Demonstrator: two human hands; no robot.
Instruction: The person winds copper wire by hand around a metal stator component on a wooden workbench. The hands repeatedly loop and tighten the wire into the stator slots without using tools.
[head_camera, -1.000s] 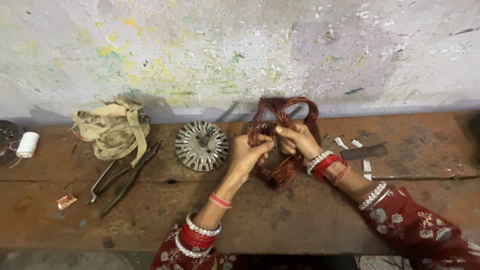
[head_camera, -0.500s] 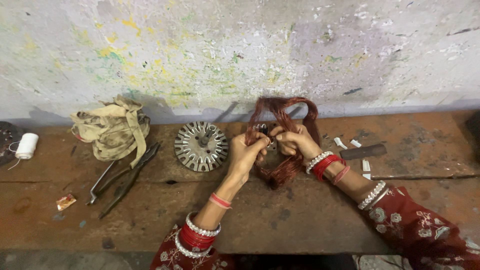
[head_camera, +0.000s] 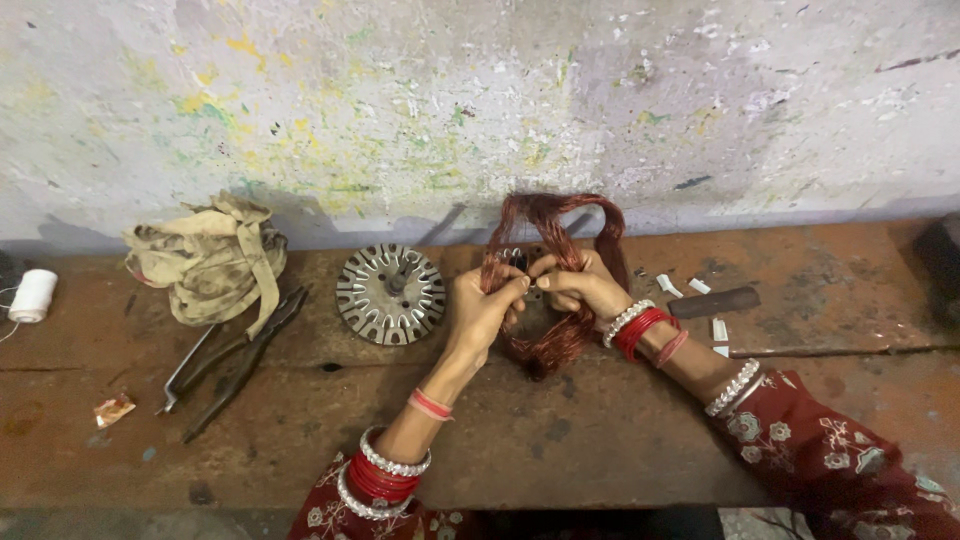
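While both hands (head_camera: 535, 295) pinch copper coils (head_camera: 552, 262), slotted metal disc (head_camera: 390, 293) sits just beside.

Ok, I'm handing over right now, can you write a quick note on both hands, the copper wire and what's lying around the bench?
Left hand: fingers pinched on the copper wire coil, at its left side.
Right hand: fingers pinched on the same coil, just right of the left hand; the two hands nearly meet.
Coil: dark red-brown loops, upper loops standing up against the wall, lower bundle on the bench.
Nearby: slotted round metal core left of the hands, pliers, cloth bundle, white thread spool, white slips at right.
Done or left: loops are formed; whether any sit in a core cannot be seen.
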